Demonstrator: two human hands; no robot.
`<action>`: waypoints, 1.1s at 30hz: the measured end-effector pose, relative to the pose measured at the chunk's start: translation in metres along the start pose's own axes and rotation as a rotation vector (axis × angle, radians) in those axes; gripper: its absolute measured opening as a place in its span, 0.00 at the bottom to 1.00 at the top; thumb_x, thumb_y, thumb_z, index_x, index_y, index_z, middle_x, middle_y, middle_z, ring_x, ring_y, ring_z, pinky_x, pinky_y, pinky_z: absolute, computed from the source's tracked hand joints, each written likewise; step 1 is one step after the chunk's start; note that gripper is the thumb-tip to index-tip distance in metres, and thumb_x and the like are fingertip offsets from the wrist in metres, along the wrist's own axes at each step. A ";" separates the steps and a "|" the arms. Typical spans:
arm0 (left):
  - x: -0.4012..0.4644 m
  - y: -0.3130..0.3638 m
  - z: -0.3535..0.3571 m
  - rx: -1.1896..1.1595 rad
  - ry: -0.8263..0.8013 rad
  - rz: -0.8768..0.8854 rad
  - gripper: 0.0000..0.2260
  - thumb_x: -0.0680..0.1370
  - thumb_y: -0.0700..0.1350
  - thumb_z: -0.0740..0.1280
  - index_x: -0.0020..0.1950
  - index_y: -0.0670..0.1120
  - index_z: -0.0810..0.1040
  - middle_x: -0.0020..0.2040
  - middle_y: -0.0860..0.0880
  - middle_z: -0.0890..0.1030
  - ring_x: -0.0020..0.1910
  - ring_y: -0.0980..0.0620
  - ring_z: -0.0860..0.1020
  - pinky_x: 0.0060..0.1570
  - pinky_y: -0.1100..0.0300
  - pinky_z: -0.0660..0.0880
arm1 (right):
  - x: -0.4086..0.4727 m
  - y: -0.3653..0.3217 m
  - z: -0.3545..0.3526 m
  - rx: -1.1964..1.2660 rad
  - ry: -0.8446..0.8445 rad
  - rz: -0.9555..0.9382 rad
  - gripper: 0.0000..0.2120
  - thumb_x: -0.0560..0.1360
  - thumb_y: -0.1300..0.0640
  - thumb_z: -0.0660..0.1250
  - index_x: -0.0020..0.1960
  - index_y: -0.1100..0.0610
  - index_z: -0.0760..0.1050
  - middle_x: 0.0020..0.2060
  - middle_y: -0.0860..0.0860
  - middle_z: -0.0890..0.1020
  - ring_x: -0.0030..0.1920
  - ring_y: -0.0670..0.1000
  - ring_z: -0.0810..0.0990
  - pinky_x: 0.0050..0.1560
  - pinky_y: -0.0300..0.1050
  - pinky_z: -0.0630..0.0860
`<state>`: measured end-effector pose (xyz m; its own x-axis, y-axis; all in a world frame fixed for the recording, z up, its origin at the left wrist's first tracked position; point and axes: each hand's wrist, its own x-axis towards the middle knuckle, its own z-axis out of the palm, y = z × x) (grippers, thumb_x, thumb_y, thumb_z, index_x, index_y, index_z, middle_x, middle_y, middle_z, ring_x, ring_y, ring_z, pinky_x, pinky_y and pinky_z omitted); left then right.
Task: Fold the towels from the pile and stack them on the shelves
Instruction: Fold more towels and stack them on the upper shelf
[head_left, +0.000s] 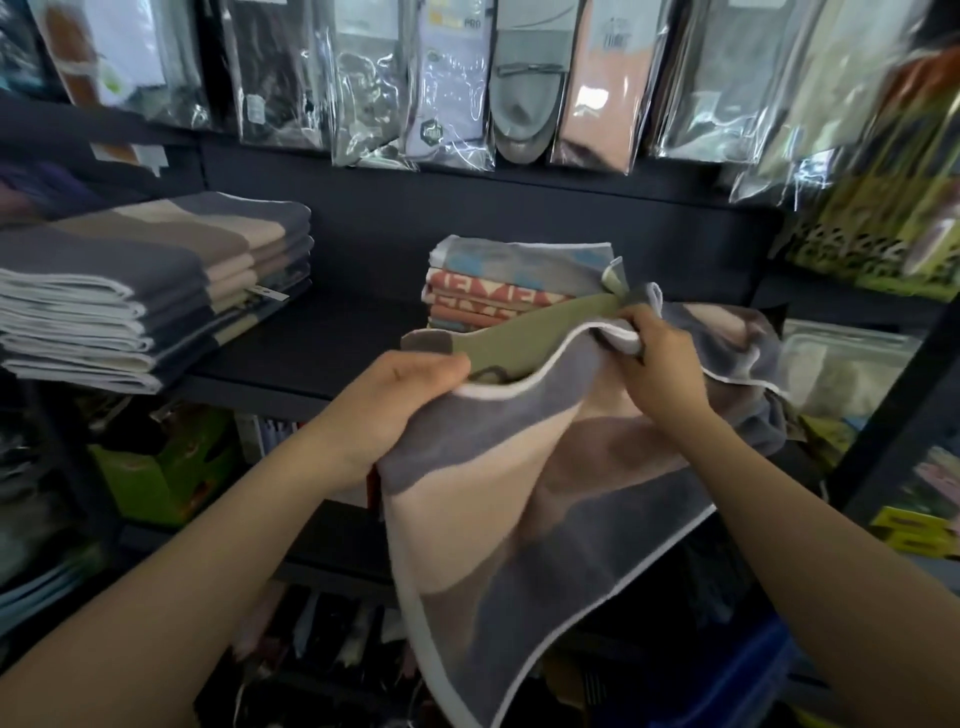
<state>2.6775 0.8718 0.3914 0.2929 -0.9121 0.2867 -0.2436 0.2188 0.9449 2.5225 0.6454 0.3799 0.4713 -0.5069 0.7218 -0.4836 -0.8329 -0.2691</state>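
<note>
A towel (524, 499) in grey, pink and brown bands with a white hem hangs in front of the dark shelf (322, 353). My left hand (384, 410) grips its upper left edge. My right hand (660, 364) pinches the upper right corner, where an olive-green layer shows. The towel's lower part droops toward the floor. On the shelf's left lies a stack of folded grey-and-beige towels (150, 291). Behind my hands stands a smaller stack of red and blue patterned towels (498, 286).
Packaged socks in clear bags (452, 83) hang above the shelf. Green boxes (166, 467) sit on the lower shelf at left. A blue bin (748, 675) stands at the bottom right. Bagged goods (852, 364) fill the right-hand shelves.
</note>
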 end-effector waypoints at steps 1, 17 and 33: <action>0.001 -0.006 -0.004 0.147 0.032 -0.050 0.16 0.72 0.56 0.62 0.31 0.47 0.79 0.27 0.55 0.76 0.28 0.62 0.74 0.35 0.65 0.68 | 0.001 -0.010 -0.003 -0.013 0.031 -0.064 0.13 0.70 0.61 0.62 0.53 0.63 0.74 0.42 0.63 0.81 0.41 0.66 0.79 0.36 0.49 0.72; -0.037 -0.005 -0.047 0.412 0.092 0.436 0.13 0.68 0.58 0.66 0.34 0.49 0.77 0.27 0.54 0.73 0.27 0.61 0.69 0.28 0.69 0.64 | -0.020 -0.166 -0.005 0.407 -0.226 -0.612 0.09 0.68 0.54 0.65 0.40 0.60 0.76 0.30 0.50 0.79 0.30 0.47 0.76 0.32 0.43 0.74; -0.107 -0.085 -0.142 1.010 0.279 -0.203 0.28 0.68 0.61 0.69 0.64 0.49 0.72 0.58 0.52 0.78 0.53 0.52 0.77 0.50 0.57 0.75 | -0.075 -0.216 0.114 0.264 -0.780 -0.460 0.13 0.75 0.52 0.66 0.36 0.56 0.69 0.28 0.49 0.71 0.30 0.48 0.69 0.31 0.43 0.57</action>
<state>2.7982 1.0004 0.3027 0.5845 -0.7595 0.2856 -0.7823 -0.4341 0.4468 2.6758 0.8383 0.3110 0.9813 -0.0419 0.1878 0.0103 -0.9631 -0.2689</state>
